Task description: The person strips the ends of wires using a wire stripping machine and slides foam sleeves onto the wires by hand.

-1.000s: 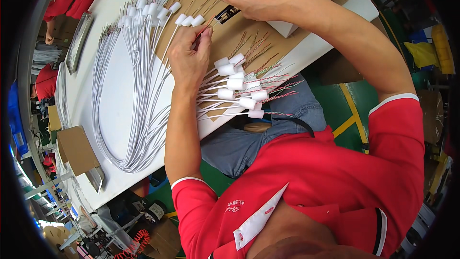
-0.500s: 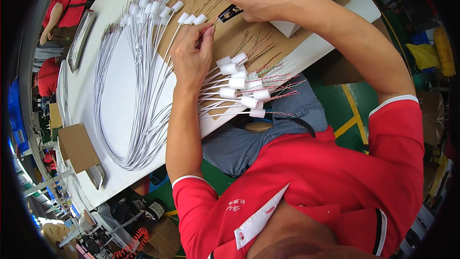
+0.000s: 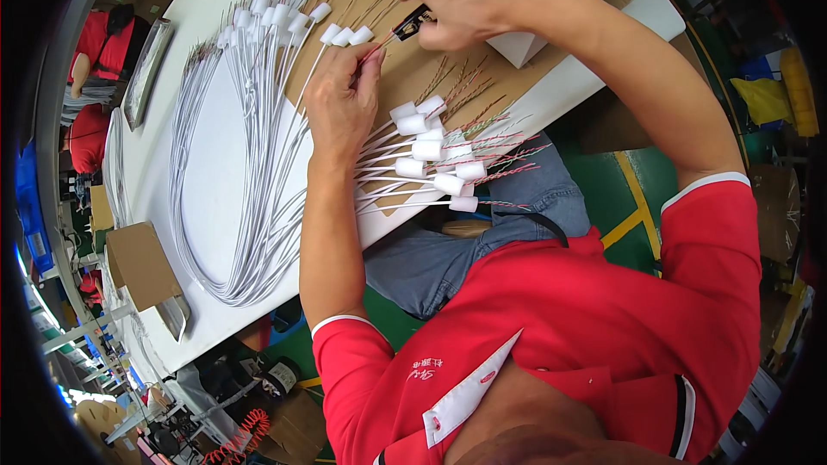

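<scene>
My left hand point(image 3: 343, 99) is closed in a pinch on the end of a white cable. Its thin, reddish wires point(image 3: 387, 40) stick out from the fingertips toward a small black piece with gold markings point(image 3: 413, 22). My right hand point(image 3: 457, 0) is closed around this piece at its right side; its exact kind is unclear and the fingers partly hide it. White cables point(image 3: 245, 120) lie in a long loop on the left. White cylindrical sleeves point(image 3: 426, 150) sit near the cable ends, with twisted coloured wires point(image 3: 508, 164) fanning out beyond them.
A brown cardboard sheet point(image 3: 405, 77) covers part of the white table point(image 3: 284, 280). Beyond my right hand stands a white machine point(image 3: 517, 50). A bent cardboard piece point(image 3: 142, 265) and a metal tray point(image 3: 146, 73) are at the left. People in red point(image 3: 102, 60) are far left.
My right hand has shifted slightly, its thumb now lower and further left by the black piece. My left hand has barely moved and keeps its pinch.
</scene>
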`<action>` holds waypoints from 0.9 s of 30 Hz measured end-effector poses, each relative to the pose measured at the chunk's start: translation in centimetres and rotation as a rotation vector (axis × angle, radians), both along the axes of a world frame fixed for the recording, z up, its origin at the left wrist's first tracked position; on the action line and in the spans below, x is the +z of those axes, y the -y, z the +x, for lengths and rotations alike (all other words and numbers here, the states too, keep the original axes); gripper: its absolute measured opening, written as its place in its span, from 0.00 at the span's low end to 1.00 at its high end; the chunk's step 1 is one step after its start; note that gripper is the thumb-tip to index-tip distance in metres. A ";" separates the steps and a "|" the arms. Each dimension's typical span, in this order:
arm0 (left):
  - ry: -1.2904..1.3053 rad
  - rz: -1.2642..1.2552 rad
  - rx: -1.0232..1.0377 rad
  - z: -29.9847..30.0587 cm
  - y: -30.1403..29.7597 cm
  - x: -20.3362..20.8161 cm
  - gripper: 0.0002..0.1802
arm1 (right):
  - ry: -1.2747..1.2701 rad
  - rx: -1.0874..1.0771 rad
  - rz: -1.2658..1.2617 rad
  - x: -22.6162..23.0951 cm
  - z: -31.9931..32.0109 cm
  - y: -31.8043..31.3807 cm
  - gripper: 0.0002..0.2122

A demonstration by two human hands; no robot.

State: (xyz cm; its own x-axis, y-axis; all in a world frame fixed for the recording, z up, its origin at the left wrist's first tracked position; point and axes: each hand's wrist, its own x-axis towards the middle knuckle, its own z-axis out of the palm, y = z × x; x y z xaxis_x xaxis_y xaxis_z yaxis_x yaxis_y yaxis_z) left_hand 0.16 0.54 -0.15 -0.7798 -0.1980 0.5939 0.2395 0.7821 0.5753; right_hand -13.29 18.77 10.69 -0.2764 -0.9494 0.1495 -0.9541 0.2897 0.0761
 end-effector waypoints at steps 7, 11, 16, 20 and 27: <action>0.002 -0.226 -0.025 0.2 0.4 0.5 0.07 | 0.232 -0.064 -0.217 -1.3 -1.4 0.3 0.16; -0.038 -0.230 -0.022 -0.2 0.5 0.1 0.05 | 0.274 -0.089 -0.220 -1.3 -1.3 0.5 0.16; -0.025 -0.226 -0.014 -0.3 0.1 0.0 0.05 | 0.250 -0.069 -0.208 -1.5 -1.3 0.8 0.16; -0.063 -0.226 -0.025 -0.7 -0.1 -0.1 0.05 | 0.230 -0.091 -0.068 -1.4 -1.9 1.2 0.16; 0.033 -0.142 -0.037 -0.2 0.0 0.2 0.06 | 0.293 -0.036 -0.173 -1.8 -2.2 1.0 0.17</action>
State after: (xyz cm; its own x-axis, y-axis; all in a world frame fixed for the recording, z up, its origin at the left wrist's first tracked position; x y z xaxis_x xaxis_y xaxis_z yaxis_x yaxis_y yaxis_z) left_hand -0.07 0.51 0.08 -0.8045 -0.0842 0.5880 0.2527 0.8473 0.4671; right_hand -15.50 17.76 8.88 -0.3643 -0.9058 0.2165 -0.9171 0.3085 -0.2525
